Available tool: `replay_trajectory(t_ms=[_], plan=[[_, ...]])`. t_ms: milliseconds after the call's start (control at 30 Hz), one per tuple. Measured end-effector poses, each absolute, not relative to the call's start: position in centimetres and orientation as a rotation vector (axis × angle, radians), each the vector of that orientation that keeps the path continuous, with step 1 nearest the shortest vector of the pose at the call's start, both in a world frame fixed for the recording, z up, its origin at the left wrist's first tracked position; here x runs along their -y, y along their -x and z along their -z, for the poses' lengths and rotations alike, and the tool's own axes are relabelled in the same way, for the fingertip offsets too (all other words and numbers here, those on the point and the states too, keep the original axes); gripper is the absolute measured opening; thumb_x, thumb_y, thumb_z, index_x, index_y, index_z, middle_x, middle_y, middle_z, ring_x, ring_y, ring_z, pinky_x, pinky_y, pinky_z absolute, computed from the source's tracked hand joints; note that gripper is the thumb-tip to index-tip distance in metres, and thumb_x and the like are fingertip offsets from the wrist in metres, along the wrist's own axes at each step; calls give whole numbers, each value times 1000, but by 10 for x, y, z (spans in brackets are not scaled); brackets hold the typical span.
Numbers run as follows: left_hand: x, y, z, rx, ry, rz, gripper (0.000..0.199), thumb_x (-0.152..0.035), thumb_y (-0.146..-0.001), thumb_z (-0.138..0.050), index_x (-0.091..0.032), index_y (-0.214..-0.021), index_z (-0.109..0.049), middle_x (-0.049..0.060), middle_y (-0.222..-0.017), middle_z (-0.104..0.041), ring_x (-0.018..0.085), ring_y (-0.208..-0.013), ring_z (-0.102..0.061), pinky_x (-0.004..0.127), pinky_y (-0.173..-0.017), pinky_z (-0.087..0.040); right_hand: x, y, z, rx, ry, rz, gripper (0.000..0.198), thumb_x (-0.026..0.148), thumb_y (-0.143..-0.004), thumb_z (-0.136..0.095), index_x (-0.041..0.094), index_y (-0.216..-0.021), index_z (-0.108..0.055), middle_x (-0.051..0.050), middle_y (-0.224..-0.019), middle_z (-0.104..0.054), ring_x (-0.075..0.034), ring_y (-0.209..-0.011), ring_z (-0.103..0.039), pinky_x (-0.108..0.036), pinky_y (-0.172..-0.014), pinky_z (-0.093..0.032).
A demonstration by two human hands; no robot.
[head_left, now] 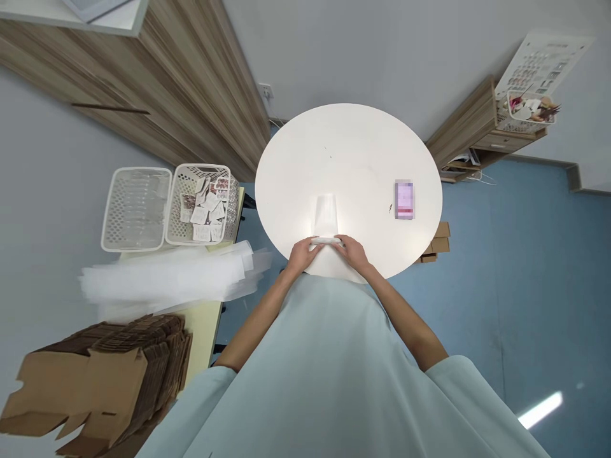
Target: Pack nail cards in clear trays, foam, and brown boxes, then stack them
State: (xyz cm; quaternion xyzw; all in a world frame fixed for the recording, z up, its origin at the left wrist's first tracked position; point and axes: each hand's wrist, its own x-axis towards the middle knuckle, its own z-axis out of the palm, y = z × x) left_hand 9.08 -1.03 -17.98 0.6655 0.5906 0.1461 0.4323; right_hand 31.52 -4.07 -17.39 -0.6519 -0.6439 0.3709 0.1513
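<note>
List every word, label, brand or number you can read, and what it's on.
None can be read.
Wall sheet: print too small.
Cards in the basket: marks too small and blurred.
Phone on the table: screen pixelated, illegible.

The sheet [326,213] lies on the table [353,143], right of baskets [168,205].

Counter [353,143], round, white: open passage across far half and left side. Obstacles: white sheet [326,216], near middle, ahead of left hand [303,254] and right hand [352,252]; blurred pink oblong item [404,200], right side.
</note>
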Motion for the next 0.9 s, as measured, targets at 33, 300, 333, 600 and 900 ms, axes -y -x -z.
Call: replay_trajectory(t_ms=[33, 300, 333, 600, 900], plan=[[6, -93, 179, -1502, -1614, -366, 37, -54, -100, -60, -25, -116, -76, 8, -118, -80, 30, -114, -73, 41, -100, -57, 36, -314, 174, 1816, 1888, -1075, 36, 45, -109, -50, 25, -135, -66, -7, -130, -75, -21, -111, -71, -34, -97, -56], [-8, -109, 188, -1705, -1623, -327, 26, -42, -96, -63, -24, -78, -60, 8, -93, -76, 27, -91, -69, 37, -86, -52, 17, -306, 185, 1676, 1979, -1011, 26, 38, -105, -56, 21, -116, -72, -7, -115, -72, -19, -91, -69, -30, -84, -54], [-9, -110, 189, -1723, -1634, -312, 28, -43, -96, -62, -24, -76, -58, 8, -90, -74, 27, -88, -68, 38, -85, -51, 16, -305, 186, 1655, 1990, -1024, 25, 37, -104, -57, 21, -116, -72, -7, -116, -72, -18, -89, -69, -30, -83, -54], [-11, -119, 192, -1865, -1644, -311, 29, -40, -97, -61, -20, -119, -65, 13, -108, -75, 34, -110, -69, 50, -102, -49, 7, -303, 187, 1549, 2138, -1059, 32, 43, -103, -61, 22, -126, -66, -7, -114, -75, -23, -100, -71, -36, -88, -56], [-37, -125, 193, -1328, -2162, -246, 57, -4, -91, -43, -10, -147, -55, 19, -164, -50, 31, -156, -42, 52, -131, -30, -23, -306, 178, 2211, 1769, -767, 55, 23, -95, -69, 17, -147, -56, -17, -164, -47, -32, -152, -44, -48, -116, -51]])
